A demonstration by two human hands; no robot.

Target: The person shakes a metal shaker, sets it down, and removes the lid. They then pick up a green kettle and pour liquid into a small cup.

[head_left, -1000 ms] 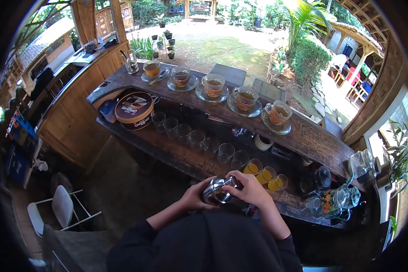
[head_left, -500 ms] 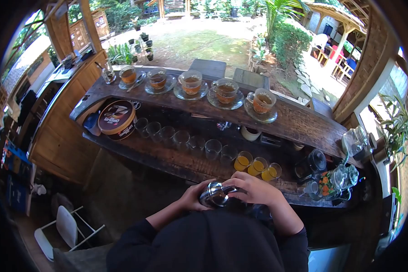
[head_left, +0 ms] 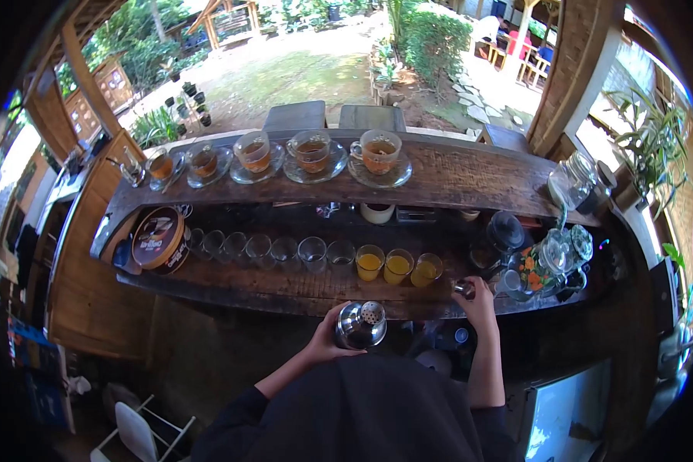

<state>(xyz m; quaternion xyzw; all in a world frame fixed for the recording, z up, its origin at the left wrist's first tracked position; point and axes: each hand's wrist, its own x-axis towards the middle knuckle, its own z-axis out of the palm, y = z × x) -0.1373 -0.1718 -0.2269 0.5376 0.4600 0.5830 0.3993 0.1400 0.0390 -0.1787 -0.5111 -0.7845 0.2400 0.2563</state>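
Down at the near edge of the worktop (head_left: 285,289), the left hand (head_left: 327,339) is wrapped around a shiny metal shaker (head_left: 360,326), fingers closed on its side from the seven o'clock direction. The shaker's perforated strainer top is bare and faces up. It is held just off the worktop's front edge, at about six o'clock from the three glasses of orange juice (head_left: 396,266).

Out at three o'clock from the shaker, the right hand (head_left: 477,302) is closed on a small metal cap (head_left: 463,289), resting at the worktop's edge beside a cluster of glass jars (head_left: 550,258).

Left of the juice, toward nine o'clock, runs a row of empty glasses (head_left: 269,249), ending near a round brown tin (head_left: 159,239). On the raised ledge at twelve o'clock, five cups of tea (head_left: 312,151) sit on glass saucers in a line. A white cup (head_left: 377,213) stands just below that ledge.
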